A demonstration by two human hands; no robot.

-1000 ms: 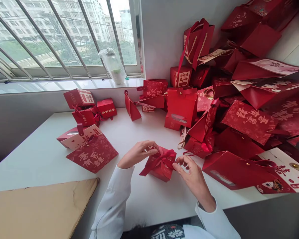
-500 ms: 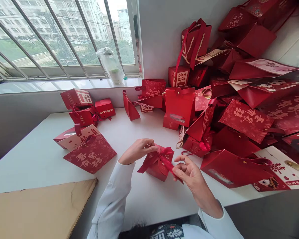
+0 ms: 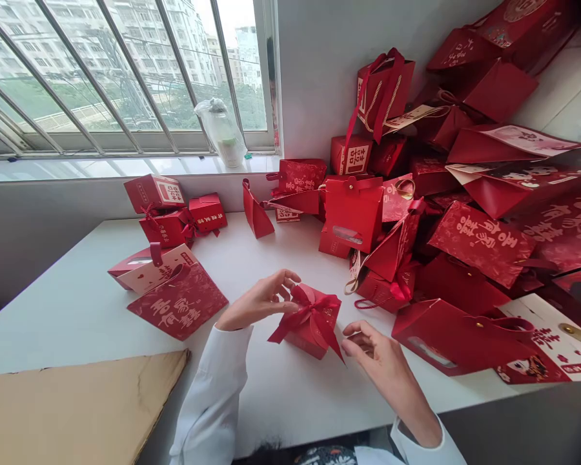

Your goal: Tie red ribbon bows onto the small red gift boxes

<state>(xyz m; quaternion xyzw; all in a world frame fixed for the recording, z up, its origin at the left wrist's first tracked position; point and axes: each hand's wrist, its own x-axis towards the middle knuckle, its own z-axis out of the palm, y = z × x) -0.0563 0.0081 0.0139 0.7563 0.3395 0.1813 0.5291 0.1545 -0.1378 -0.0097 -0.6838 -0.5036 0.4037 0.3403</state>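
Note:
A small red gift box (image 3: 310, 341) stands on the white table (image 3: 271, 400) in front of me. A red ribbon bow (image 3: 312, 312) lies across its top, one tail pointing left and another hanging toward the right. My left hand (image 3: 266, 298) is at the box's upper left, its fingers apart beside the bow's left loop; whether the fingertips touch the ribbon is hard to tell. Just right of the box, my right hand (image 3: 375, 354) has its fingers curved and apart, with nothing between them, close to the ribbon tail.
Red boxes and bags (image 3: 484, 239) are piled along the right side. More small red boxes (image 3: 162, 226) and a flattish red bag (image 3: 179, 303) sit at the left. Cardboard (image 3: 77, 400) is at the lower left. A plastic-wrapped cup (image 3: 225, 139) stands on the windowsill (image 3: 140, 166).
My right hand has let go of the ribbon tail and moved slightly right and down. My left hand has shifted slightly left, and the bow's loops now show more fully.

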